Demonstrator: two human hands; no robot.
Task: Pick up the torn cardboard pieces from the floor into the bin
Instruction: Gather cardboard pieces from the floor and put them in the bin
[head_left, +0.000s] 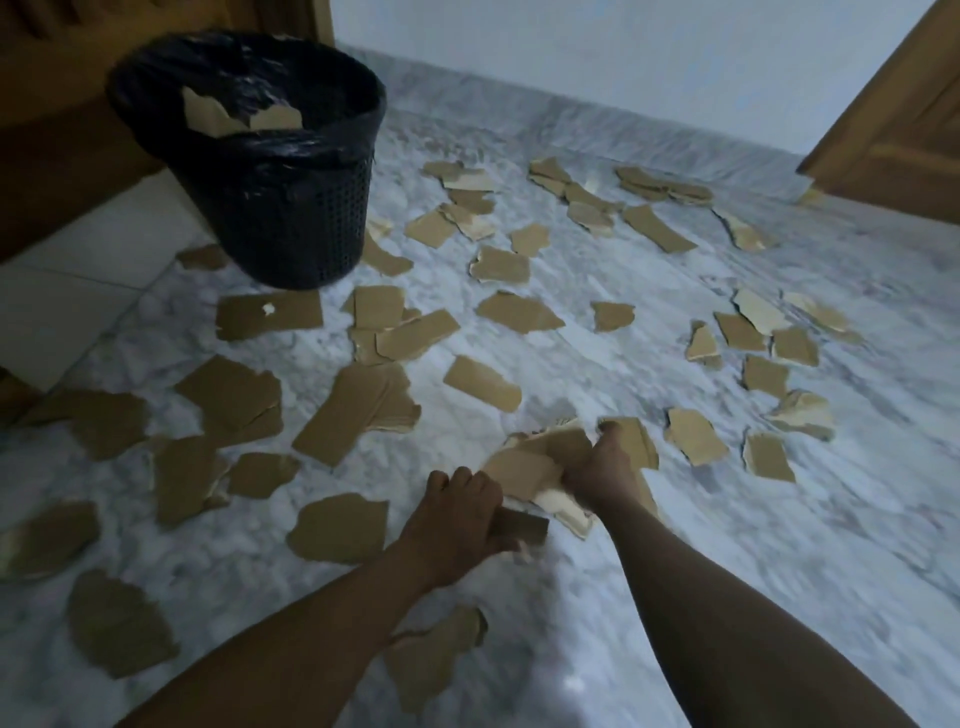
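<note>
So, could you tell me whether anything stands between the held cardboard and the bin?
Nothing visible does; only flat torn pieces lie on the floor between the held cardboard and the open bin.

The left forearm (311, 639) and right forearm (701, 597) show bare along their visible length; the left hand (457, 514) and right hand (597, 475) are bare too.
</note>
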